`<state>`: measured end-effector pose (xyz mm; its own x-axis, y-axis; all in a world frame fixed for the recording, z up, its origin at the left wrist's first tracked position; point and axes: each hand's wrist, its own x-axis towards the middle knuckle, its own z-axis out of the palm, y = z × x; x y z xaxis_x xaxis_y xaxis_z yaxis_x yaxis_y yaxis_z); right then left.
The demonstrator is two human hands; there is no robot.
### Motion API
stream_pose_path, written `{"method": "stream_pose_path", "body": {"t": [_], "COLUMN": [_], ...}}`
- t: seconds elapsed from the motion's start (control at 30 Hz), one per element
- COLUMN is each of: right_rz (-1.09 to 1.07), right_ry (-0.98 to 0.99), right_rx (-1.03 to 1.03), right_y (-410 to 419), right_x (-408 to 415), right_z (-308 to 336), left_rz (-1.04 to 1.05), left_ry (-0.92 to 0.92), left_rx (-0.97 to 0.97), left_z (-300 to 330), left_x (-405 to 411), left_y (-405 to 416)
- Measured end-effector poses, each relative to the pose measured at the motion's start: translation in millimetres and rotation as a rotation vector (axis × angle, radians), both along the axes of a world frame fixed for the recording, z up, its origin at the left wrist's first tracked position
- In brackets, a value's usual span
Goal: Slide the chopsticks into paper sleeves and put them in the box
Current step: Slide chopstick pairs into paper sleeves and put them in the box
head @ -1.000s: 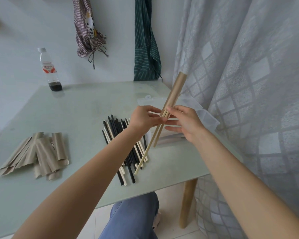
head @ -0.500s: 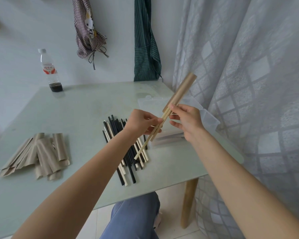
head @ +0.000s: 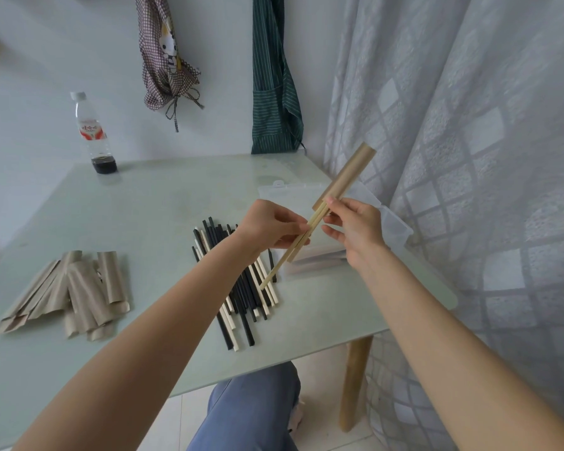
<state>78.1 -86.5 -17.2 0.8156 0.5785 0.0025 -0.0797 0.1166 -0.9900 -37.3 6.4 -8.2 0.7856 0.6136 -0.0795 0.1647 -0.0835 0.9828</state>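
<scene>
Head: left hand (head: 267, 226) pinches chopsticks (head: 293, 245); right hand (head: 355, 226) holds sleeve (head: 345, 177).

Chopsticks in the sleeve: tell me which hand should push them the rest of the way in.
Left. The left hand pinches the chopsticks below the sleeve; the right hand steadies its mouth.

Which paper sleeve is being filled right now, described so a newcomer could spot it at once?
Start at the pale green table and go to its right edge by the curtain, where both hands meet above the clear plastic box. The sleeve rises from the right hand, tilted up-right, with light wooden chopsticks sticking out below; the other sleeves lie flat at far left.
</scene>
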Motion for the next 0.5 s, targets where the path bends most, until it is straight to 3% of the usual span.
{"method": "stream_pose_path", "body": {"t": [0.2, 0.37, 0.5], "right_rz": [0.056, -0.039, 0.012], "right_ry": [-0.029, 0.056, 0.108], "right_rx": [-0.017, 0.072, 0.102], "right_y": [-1, -3, 0], "right_x": [2, 18, 14], "right_z": [1, 4, -1], "left_rz": [0.035, -0.03, 0.002], "left_ry": [-0.054, 0.143, 0.078], "left_rx": [0.004, 0.017, 0.033], "left_z": [2, 1, 3], "left_x": [7, -4, 2], "left_y": [-3, 3, 2]}}
